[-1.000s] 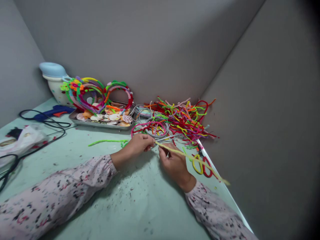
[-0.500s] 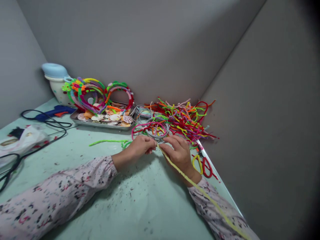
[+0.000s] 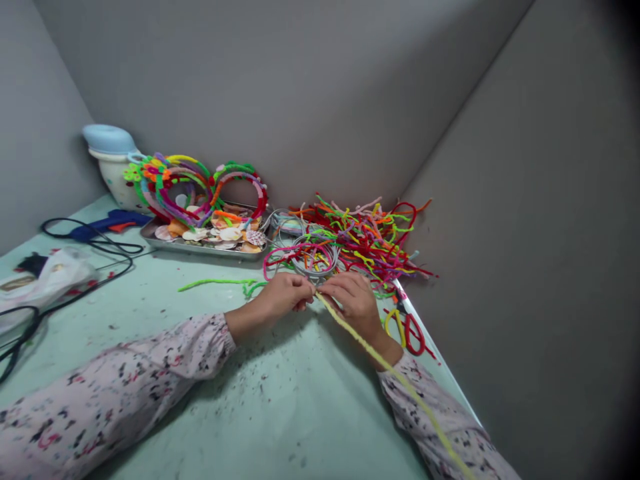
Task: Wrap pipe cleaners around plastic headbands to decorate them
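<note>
My left hand [image 3: 283, 295] and my right hand [image 3: 353, 301] meet fingertip to fingertip at the middle of the pale green table [image 3: 280, 413]. Both pinch one end of a long yellow pipe cleaner [image 3: 390, 370], which trails back over my right wrist and sleeve toward the lower right. Just beyond the hands lie grey wire hoops [image 3: 313, 259] wound partly with pink, and a heap of coloured pipe cleaners [image 3: 365, 237].
A metal tray [image 3: 200, 248] of seashells holds finished wrapped hoops [image 3: 193, 187]. A blue glue gun [image 3: 107, 223] with black cord, a white and blue pot [image 3: 113, 160], a plastic bag [image 3: 47, 280], a loose green pipe cleaner [image 3: 215, 284], and red and yellow scissors [image 3: 407, 330] are around. Grey walls enclose the corner.
The yellow pipe cleaner's free end swung from out to the right to back over my right sleeve. My right hand moved up to meet the left hand's fingertips.
</note>
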Tool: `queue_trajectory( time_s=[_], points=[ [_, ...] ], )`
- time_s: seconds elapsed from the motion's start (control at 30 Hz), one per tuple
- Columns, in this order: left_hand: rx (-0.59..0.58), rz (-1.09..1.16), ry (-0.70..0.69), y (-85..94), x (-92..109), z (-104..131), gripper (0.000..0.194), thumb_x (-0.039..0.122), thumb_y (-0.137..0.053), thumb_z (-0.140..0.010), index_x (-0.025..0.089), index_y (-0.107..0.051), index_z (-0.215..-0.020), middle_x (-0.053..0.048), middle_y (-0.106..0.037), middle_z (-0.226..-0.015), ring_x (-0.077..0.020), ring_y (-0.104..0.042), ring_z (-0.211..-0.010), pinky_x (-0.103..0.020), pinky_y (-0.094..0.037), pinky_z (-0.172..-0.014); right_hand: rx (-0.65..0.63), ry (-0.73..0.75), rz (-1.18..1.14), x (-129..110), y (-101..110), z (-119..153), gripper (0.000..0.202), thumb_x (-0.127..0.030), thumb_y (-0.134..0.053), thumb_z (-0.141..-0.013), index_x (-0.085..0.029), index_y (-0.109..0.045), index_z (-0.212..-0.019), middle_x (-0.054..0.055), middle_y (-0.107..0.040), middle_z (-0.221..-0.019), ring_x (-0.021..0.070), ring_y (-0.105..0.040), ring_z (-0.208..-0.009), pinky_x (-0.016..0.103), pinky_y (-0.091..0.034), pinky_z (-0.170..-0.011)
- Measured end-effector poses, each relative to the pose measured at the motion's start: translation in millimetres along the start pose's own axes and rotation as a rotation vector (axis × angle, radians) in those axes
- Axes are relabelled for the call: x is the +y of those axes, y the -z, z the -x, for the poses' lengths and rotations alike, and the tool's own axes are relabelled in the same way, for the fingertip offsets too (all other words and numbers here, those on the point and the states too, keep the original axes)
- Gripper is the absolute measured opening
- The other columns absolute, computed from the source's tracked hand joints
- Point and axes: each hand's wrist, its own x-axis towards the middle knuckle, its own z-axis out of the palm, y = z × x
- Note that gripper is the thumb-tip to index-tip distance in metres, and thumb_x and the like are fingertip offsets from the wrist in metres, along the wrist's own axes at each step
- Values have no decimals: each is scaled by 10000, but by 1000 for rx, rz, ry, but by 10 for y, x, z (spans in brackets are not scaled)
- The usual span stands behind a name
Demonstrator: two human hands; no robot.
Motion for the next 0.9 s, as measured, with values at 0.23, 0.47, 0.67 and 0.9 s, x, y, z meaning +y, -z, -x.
queue_trajectory(
  time_s=[0.23, 0.47, 0.67, 0.9],
  points=[
    [-9, -31, -19, -7, -1, 16, 127, 226, -522, -686, 149, -602, -624, 17, -525, -541, -97, -459, -488, -216, -325, -477, -45, -59, -52, 16, 22, -25, 110, -277, -604, -862, -239, -704, -834, 26, -707, -868, 196, -597, -884, 389, -371, -904],
    [-19, -109, -64, -32, 11, 36, 146, 252, -533, -701, 151, -631, -663, 4, -551, -574, -105, -469, -514, -221, -352, -497, -200, -192, -114, -9, 154, -116, 64, -266, -644, -825, -240, -701, -810, 3, -711, -815, 188, -599, -814, 391, -349, -913],
    [-17, -44, -69, -55, 22, 60, 127, 227, -516, -695, 159, -606, -638, 8, -533, -570, -98, -460, -504, -219, -349, -498, -218, -258, -106, -83, 178, -140, 63, -233, -643, -816, -234, -705, -828, 1, -715, -824, 186, -592, -820, 362, -353, -847],
    [-4, -78, -84, -86, 46, 103, 159, 264, -527, -738, 145, -618, -686, 22, -524, -569, -98, -463, -519, -212, -350, -504, -246, -354, -215, -98, 207, -168, 99, -213, -628, -812, -239, -719, -785, 7, -724, -809, 185, -610, -812, 354, -379, -827]
  ],
)
